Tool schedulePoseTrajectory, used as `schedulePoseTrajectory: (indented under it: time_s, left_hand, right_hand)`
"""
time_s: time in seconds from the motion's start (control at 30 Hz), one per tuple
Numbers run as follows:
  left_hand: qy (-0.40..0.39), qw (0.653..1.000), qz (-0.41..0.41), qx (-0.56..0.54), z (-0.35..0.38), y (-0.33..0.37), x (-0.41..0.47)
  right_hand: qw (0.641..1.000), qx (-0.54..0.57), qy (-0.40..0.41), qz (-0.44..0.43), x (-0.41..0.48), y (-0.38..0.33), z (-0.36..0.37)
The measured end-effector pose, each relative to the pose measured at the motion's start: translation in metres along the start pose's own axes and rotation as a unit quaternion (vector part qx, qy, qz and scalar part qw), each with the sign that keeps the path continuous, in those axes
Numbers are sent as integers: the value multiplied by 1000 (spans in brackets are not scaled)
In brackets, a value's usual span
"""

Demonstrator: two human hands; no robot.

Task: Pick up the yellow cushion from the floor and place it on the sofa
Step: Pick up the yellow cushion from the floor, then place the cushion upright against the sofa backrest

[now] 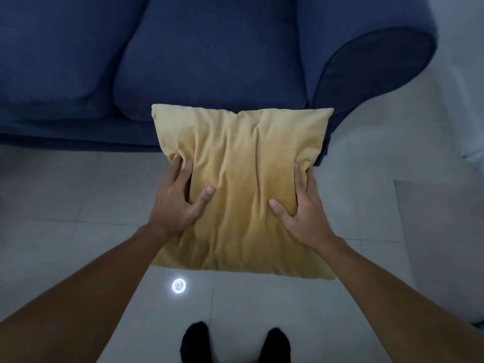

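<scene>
My feet stand on the tiled floor, facing the sofa. The yellow cushion is off the floor, held flat between me and the sofa's front edge, its far edge overlapping the seat front. Left hand and right hand each clamp a side edge: thumbs pressed into the top face, fingers curled around and under, bunching the fabric. Both hands equally near. The right-hand seat cushion lies straight ahead, beside the armrest. Judgement: next move is forward and down onto the seat.
</scene>
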State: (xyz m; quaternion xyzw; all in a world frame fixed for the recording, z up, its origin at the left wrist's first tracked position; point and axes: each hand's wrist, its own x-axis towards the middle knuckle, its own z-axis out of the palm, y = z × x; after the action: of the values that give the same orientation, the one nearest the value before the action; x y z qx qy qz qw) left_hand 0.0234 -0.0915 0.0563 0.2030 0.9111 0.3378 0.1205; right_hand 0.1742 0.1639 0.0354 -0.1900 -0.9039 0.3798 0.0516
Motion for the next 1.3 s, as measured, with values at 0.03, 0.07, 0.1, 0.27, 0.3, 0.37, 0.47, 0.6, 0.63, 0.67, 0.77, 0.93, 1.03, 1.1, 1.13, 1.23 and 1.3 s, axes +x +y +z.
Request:
schedulePoseTrajectory:
  time_s: [0.03, 0.07, 0.1, 0.27, 0.3, 0.37, 0.47, 0.6, 0.63, 0.67, 0.77, 0.93, 1.03, 1.1, 1.13, 1.23, 1.3]
  left_hand:
    - [5, 1000, 4, -1, -10, 7, 5]
    - [12, 1000, 11, -3, -21, 14, 9]
    - [19, 1000, 17, -7, -30, 20, 12]
    - [42, 998, 48, -14, -76, 44, 42]
    - [47, 998, 52, -13, -84, 49, 49]
    - [54, 997, 60, -10, -100, 56, 64]
    - [60, 995, 83, -12, -123, 67, 89]
    - [69, 991, 115, -21, -152, 79, 125]
    - [74, 990, 120, -21, -159, 83, 134]
    - [78, 989, 124, -20, -166, 87, 144]
    - [84, 987, 136, -19, -181, 100, 171]
    - [98, 982, 161, -21, -202, 125, 222]
    - [109, 979, 171, -22, -212, 143, 265]
    - [116, 976, 185, -16, -216, 152, 293]
    - [120, 974, 189, -15, -216, 157, 307]
    - [137, 970, 201, -11, -216, 165, 352]
    - [146, 967, 210, -7, -213, 167, 378]
  right_hand:
    - [1000, -1, 9, -8, 6, -9, -8]
    - [1000, -2, 17, -17, 12, -19, -16]
    - [999, -4, 23, -24, 17, -27, -22]
    - [998, -15, 47, -50, 49, -71, -51]
    - [997, -16, 51, -54, 56, -78, -56]
    - [995, -20, 67, -64, 72, -93, -67]
    - [991, -31, 98, -87, 97, -114, -81]
    - [987, -32, 120, -105, 132, -138, -98]
    - [985, -33, 126, -110, 142, -143, -103]
    - [984, -33, 130, -113, 153, -147, -108]
    - [983, -30, 138, -121, 183, -159, -124]
    - [976, -34, 159, -147, 236, -173, -149]
    - [971, -33, 170, -165, 281, -177, -166]
    - [969, -35, 177, -170, 309, -178, -175]
    - [967, -35, 182, -174, 323, -177, -179]
    - [962, -39, 193, -188, 365, -174, -189]
    - [961, -40, 198, -191, 392, -171, -194]
